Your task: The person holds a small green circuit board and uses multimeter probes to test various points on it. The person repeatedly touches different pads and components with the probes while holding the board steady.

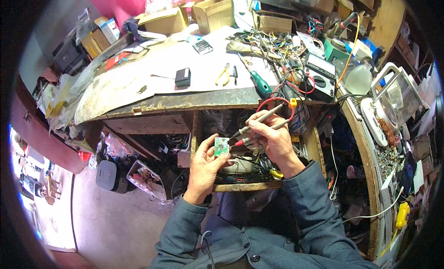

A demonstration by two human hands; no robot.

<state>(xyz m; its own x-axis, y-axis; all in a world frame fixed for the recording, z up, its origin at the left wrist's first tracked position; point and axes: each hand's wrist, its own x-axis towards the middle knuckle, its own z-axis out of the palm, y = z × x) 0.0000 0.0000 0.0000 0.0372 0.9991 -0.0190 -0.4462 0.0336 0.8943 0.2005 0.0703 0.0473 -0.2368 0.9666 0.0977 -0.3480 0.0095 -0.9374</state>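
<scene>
1. While the left hand [202,167] pinches a small green circuit board [221,147] between thumb and fingers, the right hand [275,138] grips an upper probe [260,119] and a lower probe [241,142] together, their tips pointing at the board.

2. From where I stand, the board is up in the air in front of the person, above an open drawer [249,187] full of cables and short of the table edge [185,102].

3. I'd judge the work to be partway along: the board is bare and turned face up, and both probes are at its right side. Clean contact with it looks like the part left to do, since I see none for certain.

4. On the tabletop, a black box [183,77], yellow-handled pliers [223,75] and a green screwdriver [262,84] lie out of hand.

5. Whether either tip touches the board, I can't tell; the points are too fine.

6. Fingers cover the middle of the lower probe, and the thumb covers a corner of the board.

7. The meter [320,78] is too small to read, and the red wire [273,99] gets lost among others.
</scene>
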